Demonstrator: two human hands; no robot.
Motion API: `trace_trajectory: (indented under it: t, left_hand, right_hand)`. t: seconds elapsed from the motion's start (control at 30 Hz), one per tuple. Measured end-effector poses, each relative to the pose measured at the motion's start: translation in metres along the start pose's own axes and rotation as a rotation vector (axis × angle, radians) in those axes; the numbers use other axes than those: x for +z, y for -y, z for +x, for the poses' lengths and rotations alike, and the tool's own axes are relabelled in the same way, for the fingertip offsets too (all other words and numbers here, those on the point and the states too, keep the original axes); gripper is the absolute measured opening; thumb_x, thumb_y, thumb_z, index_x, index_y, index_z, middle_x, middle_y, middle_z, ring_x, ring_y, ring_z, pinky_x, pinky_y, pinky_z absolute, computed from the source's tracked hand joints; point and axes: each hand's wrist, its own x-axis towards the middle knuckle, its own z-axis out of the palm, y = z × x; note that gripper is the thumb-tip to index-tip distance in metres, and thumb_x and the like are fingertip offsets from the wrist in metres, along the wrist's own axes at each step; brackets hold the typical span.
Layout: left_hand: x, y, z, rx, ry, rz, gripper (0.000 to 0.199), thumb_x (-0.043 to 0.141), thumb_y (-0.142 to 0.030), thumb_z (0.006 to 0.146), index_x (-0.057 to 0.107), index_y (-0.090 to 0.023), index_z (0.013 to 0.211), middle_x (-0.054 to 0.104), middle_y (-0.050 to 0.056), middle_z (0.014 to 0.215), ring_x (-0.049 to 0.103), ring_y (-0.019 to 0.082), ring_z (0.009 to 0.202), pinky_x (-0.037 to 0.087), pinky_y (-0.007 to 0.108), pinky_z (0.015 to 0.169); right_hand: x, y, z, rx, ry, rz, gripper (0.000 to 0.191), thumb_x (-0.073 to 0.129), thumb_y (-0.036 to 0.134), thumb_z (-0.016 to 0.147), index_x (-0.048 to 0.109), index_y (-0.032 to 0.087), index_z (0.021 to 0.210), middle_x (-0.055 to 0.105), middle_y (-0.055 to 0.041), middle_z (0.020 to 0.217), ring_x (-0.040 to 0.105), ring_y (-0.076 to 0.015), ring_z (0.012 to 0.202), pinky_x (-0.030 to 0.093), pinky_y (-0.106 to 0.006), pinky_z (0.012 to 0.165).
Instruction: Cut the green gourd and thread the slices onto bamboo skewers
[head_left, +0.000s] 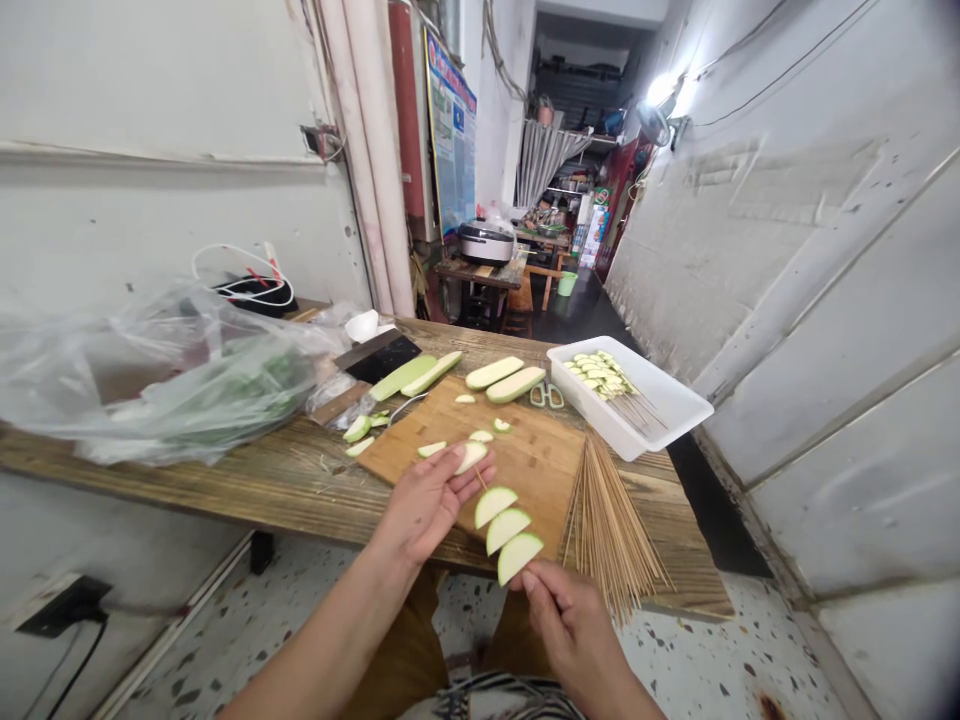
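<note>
My left hand [431, 495] is closed on a pale green-edged slice [471, 457] above the cutting board [536, 455]. A thin wooden skewer [481, 479] shows beside that slice. Three half-round slices [508, 524] are threaded in a row on the skewer, with its lower end at my right hand [566, 610], whose fingers are pinched around it just below the lowest slice. Small end pieces [433, 449] lie on the board. Halved green gourds [516, 384] rest at the board's far edge.
A white tray [675, 410] with skewered slices stands at the right. Loose skewers [611, 530] fan out below it. Scissors [547, 397], a cleaver [379, 356] and a plastic bag of greens [225, 390] lie on the wooden table [300, 495].
</note>
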Motion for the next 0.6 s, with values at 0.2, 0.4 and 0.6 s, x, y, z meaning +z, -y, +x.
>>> trace_trajectory:
  t: [0.2, 0.4, 0.6]
  left_hand:
    - [0.0002, 0.0004, 0.0001, 0.000, 0.006, 0.027, 0.010, 0.053, -0.008, 0.080, 0.062, -0.012, 0.080, 0.068, 0.014, 0.101, 0.065, 0.025, 0.093, 0.052, 0.038, 0.087]
    - [0.0018, 0.0007, -0.0018, 0.005, -0.007, 0.043, 0.011, 0.052, -0.008, 0.081, 0.063, -0.008, 0.083, 0.068, 0.016, 0.096, 0.066, 0.024, 0.090, 0.053, 0.037, 0.085]
    - [0.0050, 0.0012, -0.0042, 0.015, -0.007, 0.059, 0.009, 0.054, -0.009, 0.080, 0.061, -0.007, 0.086, 0.069, 0.015, 0.094, 0.066, 0.023, 0.088, 0.053, 0.036, 0.083]
  right_hand:
    - [-0.0007, 0.0006, -0.0001, 0.009, 0.007, 0.004, 0.035, 0.036, 0.035, 0.092, 0.058, 0.016, 0.073, 0.044, 0.0020, 0.056, 0.041, -0.0116, 0.050, 0.030, -0.021, 0.049]
    - [-0.0009, -0.0013, -0.0018, 0.013, 0.032, -0.017, 0.034, 0.035, 0.033, 0.093, 0.058, 0.015, 0.075, 0.045, 0.0017, 0.058, 0.042, -0.0116, 0.052, 0.030, -0.021, 0.051]
    - [-0.0002, -0.0041, -0.0028, 0.005, 0.020, -0.005, 0.032, 0.036, 0.031, 0.092, 0.058, 0.016, 0.075, 0.046, 0.0023, 0.057, 0.041, -0.0110, 0.050, 0.029, -0.021, 0.050]
